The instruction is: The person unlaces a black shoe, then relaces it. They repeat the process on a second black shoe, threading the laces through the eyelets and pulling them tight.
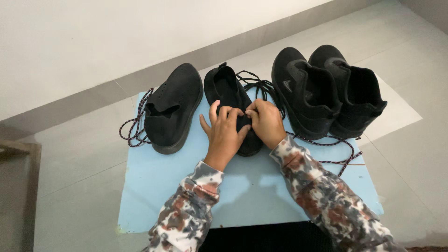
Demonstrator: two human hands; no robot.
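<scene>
My left hand (225,133) and my right hand (266,122) rest together on the toe end of a black shoe (226,88) in the middle of a light blue mat (252,186). Fingers of both hands pinch at the shoe's upper; what they grip is hidden under them. A black lace (258,85) trails loose from this shoe toward the right. Both sleeves are mottled grey, white and rust.
A second black shoe (171,108) lies to the left, with a dark red-speckled lace (133,127) beside it. A pair of taller black shoes (326,91) stands at the right, another speckled lace (338,151) in front. Grey floor and a wall skirting surround the mat.
</scene>
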